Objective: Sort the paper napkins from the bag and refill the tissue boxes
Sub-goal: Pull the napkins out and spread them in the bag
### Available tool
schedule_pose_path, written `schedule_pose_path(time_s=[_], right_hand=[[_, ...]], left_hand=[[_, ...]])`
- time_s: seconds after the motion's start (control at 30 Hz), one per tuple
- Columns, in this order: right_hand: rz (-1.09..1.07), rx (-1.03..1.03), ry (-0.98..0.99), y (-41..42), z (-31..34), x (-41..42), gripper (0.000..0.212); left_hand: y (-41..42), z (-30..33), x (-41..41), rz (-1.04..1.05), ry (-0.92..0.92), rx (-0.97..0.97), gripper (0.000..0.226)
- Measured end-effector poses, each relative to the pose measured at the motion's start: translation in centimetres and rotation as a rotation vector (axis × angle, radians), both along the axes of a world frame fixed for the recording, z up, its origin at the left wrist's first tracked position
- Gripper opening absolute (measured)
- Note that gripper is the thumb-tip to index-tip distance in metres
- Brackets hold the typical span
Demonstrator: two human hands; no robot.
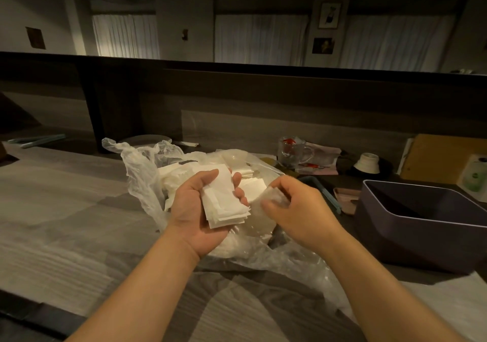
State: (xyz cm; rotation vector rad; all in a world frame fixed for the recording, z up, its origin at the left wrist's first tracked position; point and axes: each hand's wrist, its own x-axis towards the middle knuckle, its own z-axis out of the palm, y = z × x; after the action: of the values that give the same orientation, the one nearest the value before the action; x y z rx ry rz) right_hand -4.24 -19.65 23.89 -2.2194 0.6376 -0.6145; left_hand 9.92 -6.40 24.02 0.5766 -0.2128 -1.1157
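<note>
My left hand (196, 210) lies palm up over the table and holds a stack of white paper napkins (224, 199), fingers curled round its far edge. Just to the right, my right hand (297, 207) pinches a blurred, whitish napkin (274, 196) beside the stack. Under both hands spreads a clear plastic bag (147, 173) with more white napkins (174, 181) inside. A dark purple open box (421, 225) stands at the right, its inside mostly in shadow.
A glass mug (292, 152), a small white cup (367, 162) and a brown cardboard piece (445, 157) sit at the back right. A dark raised counter ledge (237, 83) runs behind the wood-grain table (66, 223).
</note>
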Motion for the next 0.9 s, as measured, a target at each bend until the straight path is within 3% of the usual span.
schedule_pose_path(time_s=[0.1,0.27,0.33,0.43,0.53,0.7,0.8,0.9], right_hand=[[0.021,-0.062,0.172,-0.5,-0.4,0.1,0.023],[-0.03,0.068,0.025,-1.1,-0.1,0.2,0.029],[-0.042,0.085,0.073,-1.2,0.2,-0.1,0.035],[-0.036,0.019,0.225,-1.5,-0.2,-0.2,0.018],[-0.042,0.11,0.053,-1.6,0.0,-0.5,0.011],[0.106,0.629,-0.45,-0.8,2.5,-1.5,0.02],[0.288,0.82,-0.491,0.1,3.7,-2.3,0.034],[0.339,0.752,-0.407,0.8,3.7,-2.0,0.038]], left_hand=[[0.0,0.0,0.0,-0.002,0.013,0.005,0.056],[-0.1,0.1,0.1,-0.008,0.04,0.008,0.052],[-0.1,0.0,0.1,-0.014,0.047,0.007,0.051],[-0.1,0.1,0.1,-0.008,0.047,0.01,0.047],[-0.1,0.2,0.0,-0.003,0.048,0.013,0.043],[0.1,0.5,-0.1,0.015,0.066,0.022,0.038],[0.2,0.8,-0.3,0.037,0.039,0.043,0.031],[0.3,0.9,-0.9,-0.023,-0.087,0.11,0.031]])
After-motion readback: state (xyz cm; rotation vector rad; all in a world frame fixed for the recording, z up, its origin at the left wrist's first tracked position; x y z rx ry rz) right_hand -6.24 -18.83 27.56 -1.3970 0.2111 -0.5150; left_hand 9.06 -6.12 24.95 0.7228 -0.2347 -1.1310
